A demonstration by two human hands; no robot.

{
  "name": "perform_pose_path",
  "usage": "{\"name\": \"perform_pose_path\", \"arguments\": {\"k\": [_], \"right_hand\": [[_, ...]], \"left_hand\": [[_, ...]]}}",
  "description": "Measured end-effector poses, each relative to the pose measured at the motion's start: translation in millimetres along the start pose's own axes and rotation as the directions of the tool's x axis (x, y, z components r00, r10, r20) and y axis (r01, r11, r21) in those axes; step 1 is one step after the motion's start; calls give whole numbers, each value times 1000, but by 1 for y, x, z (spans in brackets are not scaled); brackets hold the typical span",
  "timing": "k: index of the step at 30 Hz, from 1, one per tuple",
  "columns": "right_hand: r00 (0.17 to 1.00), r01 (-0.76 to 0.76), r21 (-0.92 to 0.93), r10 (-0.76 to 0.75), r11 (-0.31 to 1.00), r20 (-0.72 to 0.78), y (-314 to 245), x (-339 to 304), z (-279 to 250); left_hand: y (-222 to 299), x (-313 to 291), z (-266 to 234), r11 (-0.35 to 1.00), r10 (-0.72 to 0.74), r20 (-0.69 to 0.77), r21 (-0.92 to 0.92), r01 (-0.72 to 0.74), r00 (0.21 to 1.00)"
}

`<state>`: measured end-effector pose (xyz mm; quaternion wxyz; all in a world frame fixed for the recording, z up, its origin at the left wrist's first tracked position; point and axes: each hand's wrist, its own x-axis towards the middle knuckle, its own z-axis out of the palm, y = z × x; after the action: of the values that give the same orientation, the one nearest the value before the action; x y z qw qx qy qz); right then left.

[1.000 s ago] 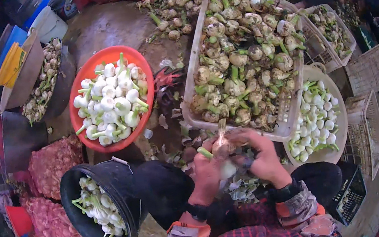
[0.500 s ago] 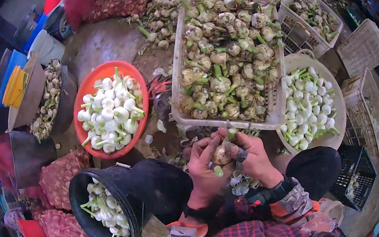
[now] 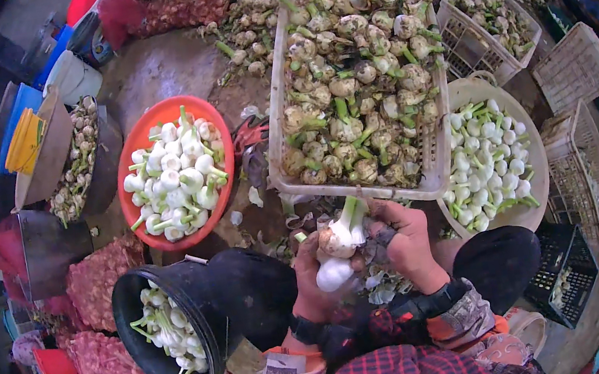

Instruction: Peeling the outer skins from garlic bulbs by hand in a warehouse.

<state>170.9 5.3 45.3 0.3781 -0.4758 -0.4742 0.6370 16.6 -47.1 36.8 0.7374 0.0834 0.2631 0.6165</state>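
My left hand [image 3: 312, 281] is closed around two garlic bulbs. The upper garlic bulb [image 3: 337, 240] keeps some brownish skin and has a pale, stripped stem pointing up. Below it sits a smooth white garlic bulb [image 3: 334, 275]. Close against the upper bulb's right side, my right hand [image 3: 409, 244] is curled, its fingers pinching greyish garlic skin [image 3: 377, 246]; a dark patch at the thumb blurs with it. Just beyond both hands stands a large pale crate [image 3: 433, 182] heaped with dirty, unpeeled garlic. Loose peelings [image 3: 380, 288] lie under my hands, between my knees.
Peeled white garlic fills a red-orange basin [image 3: 221, 114] at left, a cream basin [image 3: 540, 180] at right and a tilted black bucket [image 3: 219, 351] by my left knee. Red mesh sacks [image 3: 114, 366] lie at left. Further crates [image 3: 577, 64] stand at right.
The bulb between my hands has turned stem-up and shows whiter, stripped surfaces. A second, clean white bulb now shows in my left hand. My right hand has shifted slightly away from the left.
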Motion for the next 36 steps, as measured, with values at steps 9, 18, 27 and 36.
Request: {"name": "perform_pose_path", "arguments": {"k": [9, 18, 27, 36], "right_hand": [[785, 569, -626, -580, 534, 218, 9, -3, -10], [987, -117, 327, 147, 938, -67, 11, -4, -18], [954, 261, -557, -298, 788, 25, 38, 28, -71], [838, 524, -804, -339, 280, 428, -29, -13, -17]], "left_hand": [[-13, -1, 17, 723, 297, -332, 690, 16, 895], [-7, 2, -1, 514, 480, -152, 847, -136, 864], [15, -12, 10, 366, 418, 182, 863, -349, 890], [16, -8, 17, -206, 412, 514, 857, -473, 753]]}}
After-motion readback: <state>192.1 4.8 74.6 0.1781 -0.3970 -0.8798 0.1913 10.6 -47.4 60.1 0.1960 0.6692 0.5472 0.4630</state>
